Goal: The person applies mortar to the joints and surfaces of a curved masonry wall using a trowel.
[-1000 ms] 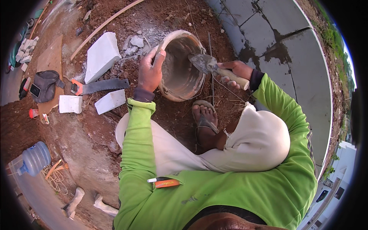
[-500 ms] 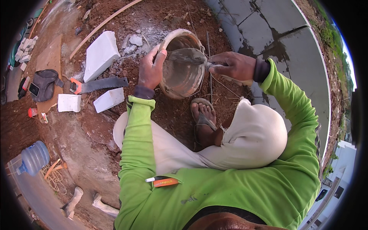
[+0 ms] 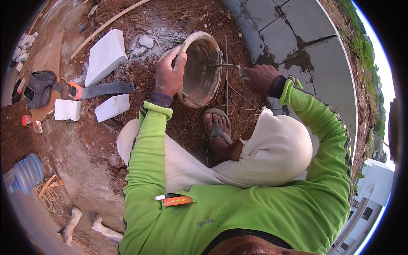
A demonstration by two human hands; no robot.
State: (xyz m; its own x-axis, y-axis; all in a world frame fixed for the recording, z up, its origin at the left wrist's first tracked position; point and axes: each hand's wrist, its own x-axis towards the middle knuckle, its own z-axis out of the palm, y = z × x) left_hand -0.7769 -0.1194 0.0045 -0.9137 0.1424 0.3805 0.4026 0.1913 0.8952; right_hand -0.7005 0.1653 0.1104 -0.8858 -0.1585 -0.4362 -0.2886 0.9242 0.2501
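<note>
My left hand (image 3: 170, 74) is closed on the left rim of a mortar-stained bucket (image 3: 199, 91), which tilts so that its mouth faces me. The thumb lies over the rim. To the right of the bucket my right hand (image 3: 260, 79) grips the handle of a trowel (image 3: 229, 65). Its thin metal shank reaches across the rim, and the blade, inside the bucket, is hard to make out. Grey mortar coats the bucket's inner wall. A grey block wall (image 3: 312, 55) with damp mortar joints stands just beyond my right hand.
On the dirt at left lie a handsaw (image 3: 106, 90), a large white block (image 3: 106, 57) and two smaller blocks, one (image 3: 112, 107) near my left sleeve. Further left are a dark bag (image 3: 42, 89) and a water jug (image 3: 29, 173). A thin rod (image 3: 226, 85) lies beside the bucket.
My right hand has drawn away from the bucket to the right. The trowel blade, seen flat across the bucket's mouth before, has turned and no longer shows broadside. My left hand keeps the rim.
</note>
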